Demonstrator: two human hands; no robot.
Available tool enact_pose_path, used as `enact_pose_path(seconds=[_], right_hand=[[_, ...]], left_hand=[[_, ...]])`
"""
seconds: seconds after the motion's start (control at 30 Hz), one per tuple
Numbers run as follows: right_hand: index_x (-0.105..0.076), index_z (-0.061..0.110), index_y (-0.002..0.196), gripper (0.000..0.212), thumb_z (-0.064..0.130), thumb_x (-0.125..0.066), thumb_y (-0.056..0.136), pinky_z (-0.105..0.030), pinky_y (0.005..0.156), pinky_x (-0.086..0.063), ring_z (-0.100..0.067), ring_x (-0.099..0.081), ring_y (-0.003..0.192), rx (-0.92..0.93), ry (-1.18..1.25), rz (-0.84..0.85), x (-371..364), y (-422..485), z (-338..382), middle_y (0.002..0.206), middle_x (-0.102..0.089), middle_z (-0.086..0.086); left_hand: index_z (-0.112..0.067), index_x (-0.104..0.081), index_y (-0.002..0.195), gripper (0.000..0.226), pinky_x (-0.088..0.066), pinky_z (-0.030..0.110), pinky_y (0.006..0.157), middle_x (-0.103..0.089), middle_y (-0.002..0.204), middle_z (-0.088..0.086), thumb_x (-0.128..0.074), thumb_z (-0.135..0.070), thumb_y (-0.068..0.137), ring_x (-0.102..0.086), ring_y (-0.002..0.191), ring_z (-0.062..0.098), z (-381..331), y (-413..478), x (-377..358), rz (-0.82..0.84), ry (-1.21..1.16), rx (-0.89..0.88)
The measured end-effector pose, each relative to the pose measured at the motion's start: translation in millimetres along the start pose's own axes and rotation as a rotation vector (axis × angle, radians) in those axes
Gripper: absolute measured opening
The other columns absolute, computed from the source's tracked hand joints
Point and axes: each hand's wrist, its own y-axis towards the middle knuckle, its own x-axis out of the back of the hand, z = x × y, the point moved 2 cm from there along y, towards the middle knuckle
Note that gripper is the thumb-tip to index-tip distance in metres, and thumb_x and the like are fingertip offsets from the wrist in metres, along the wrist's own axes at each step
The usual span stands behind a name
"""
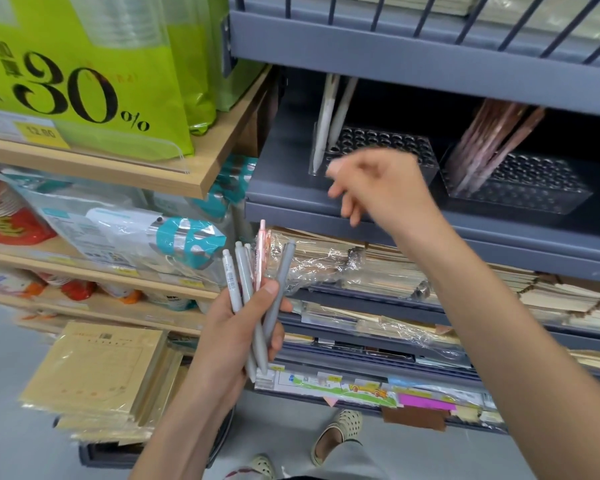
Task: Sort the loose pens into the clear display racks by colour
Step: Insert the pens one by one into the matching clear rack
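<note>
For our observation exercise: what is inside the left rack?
Two white pens lean at the rack's left end; other visible holes look empty. The right hand hides its front.

We find two racks side by side on the shelf [291,199] at upper centre. The left rack [395,143] holds two pens [326,126] at its left end; the right rack [534,192] holds a cluster of pens [489,140]. The right hand [378,185] is in front of the left rack. Below it, the left hand [236,327] holds a bundle of pens [253,289].
</note>
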Motion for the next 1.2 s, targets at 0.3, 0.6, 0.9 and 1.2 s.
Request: enact_pose_path(seconds=[0.3, 0.6, 0.9, 1.2], right_hand=[[-0.067, 0.002, 0.095, 0.013, 0.013, -0.069, 0.089, -0.029, 0.055, -0.053, -0.015, -0.061, 0.059, -0.149, 0.028, 0.368, -14.3, -59.6, -13.2, 0.072, -0.065, -0.01], [-0.065, -0.001, 0.104, 0.015, 0.004, -0.064, 0.091, -0.03, 0.064, -0.057, -0.018, -0.065, 0.067, -0.154, 0.194, 0.213, 1.1, -70.1, -17.1, 0.079, -0.068, -0.011], [-0.062, 0.01, 0.111, 0.019, 0.001, -0.056, 0.095, -0.025, 0.071, -0.058, -0.013, -0.07, 0.077, 0.023, 0.175, -0.107, 22.5, -35.6, 6.9, 0.095, -0.072, -0.008], [-0.058, 0.016, 0.09, 0.019, -0.002, -0.052, 0.092, -0.044, 0.084, -0.057, -0.024, -0.069, 0.081, 0.114, 0.074, -0.418, 30.3, 38.9, 9.4, 0.084, -0.068, -0.009]], left_hand=[[-0.024, -0.073, 0.088, 0.014, -0.044, 0.027, 0.041, -0.071, 0.081, 0.013, -0.066, -0.037, 0.087, -0.053, 0.044, 0.021, 1.1, 1.4, -20.5, 0.039, 0.042, 0.004], [-0.025, -0.069, 0.081, 0.015, -0.043, 0.026, 0.04, -0.066, 0.077, 0.007, -0.062, -0.034, 0.09, -0.05, 0.043, 0.018, 4.8, 4.2, -31.2, 0.086, 0.076, -0.016], [-0.018, -0.066, 0.097, 0.022, -0.04, 0.026, 0.041, -0.064, 0.075, 0.009, -0.059, -0.038, 0.092, -0.045, 0.043, 0.018, 8.1, 3.6, -24.8, 0.025, 0.018, 0.026], [-0.008, -0.065, 0.108, 0.036, -0.041, 0.026, 0.041, -0.061, 0.071, 0.006, -0.063, -0.038, 0.089, -0.047, 0.043, 0.017, 10.3, 0.4, -12.3, -0.014, -0.011, 0.05]])
